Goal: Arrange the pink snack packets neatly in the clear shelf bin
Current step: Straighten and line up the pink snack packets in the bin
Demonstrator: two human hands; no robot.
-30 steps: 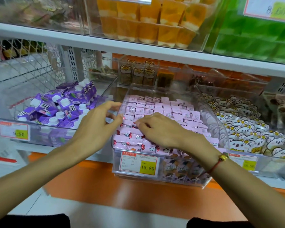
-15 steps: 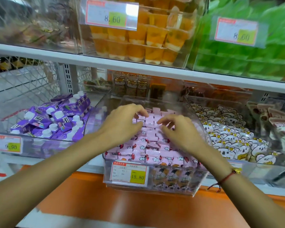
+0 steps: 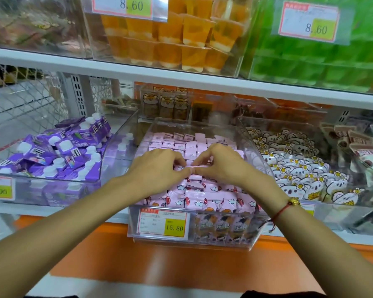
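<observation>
Fingers of the left hand (image 3: 159,168) and right hand (image 3: 222,166), apart half a second ago, now meet mid-bin, pinching one row of pink snack packets (image 3: 194,168) inside the clear shelf bin (image 3: 254,151); straightening looks underway. Both forearms reach forward, palms down.

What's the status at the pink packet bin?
Left hand and right hand pinching small pink snack packets mid-bin. Clear plastic shelf bin nearly full, rows forming. Nothing in the way.
</observation>
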